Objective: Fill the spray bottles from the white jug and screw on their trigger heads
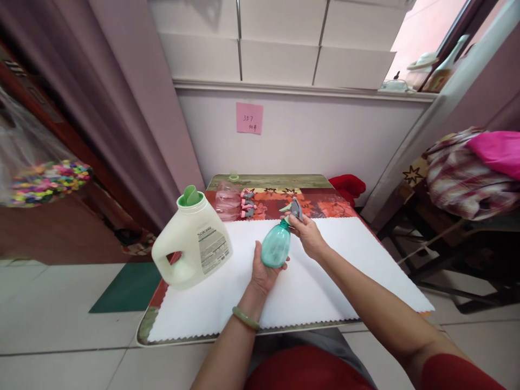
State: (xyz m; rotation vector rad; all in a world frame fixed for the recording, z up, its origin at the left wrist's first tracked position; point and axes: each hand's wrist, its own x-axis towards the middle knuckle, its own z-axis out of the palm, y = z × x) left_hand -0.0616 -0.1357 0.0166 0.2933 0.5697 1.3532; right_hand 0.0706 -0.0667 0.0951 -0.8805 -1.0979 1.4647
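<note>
Tilted over the white mat [325, 292] is a translucent teal spray bottle [276, 246] with a grey and pale green trigger head [294, 208]. My left hand [265, 272] cups the bottle's base and side from below, a green bangle on its wrist. With its fingers closed, my right hand [307, 232] grips the trigger head at the bottle's neck. To the left stands a large cream jug [184, 238] with a handle, a printed label and a green spout; its cap is off.
Several pink spray bottles [227, 201] with grey and pink heads lie at the table's back left. Behind them sits a small green cap [233, 175]. A pink note [249, 118] hangs on the wall, and piled clothes [471, 168] are at right.
</note>
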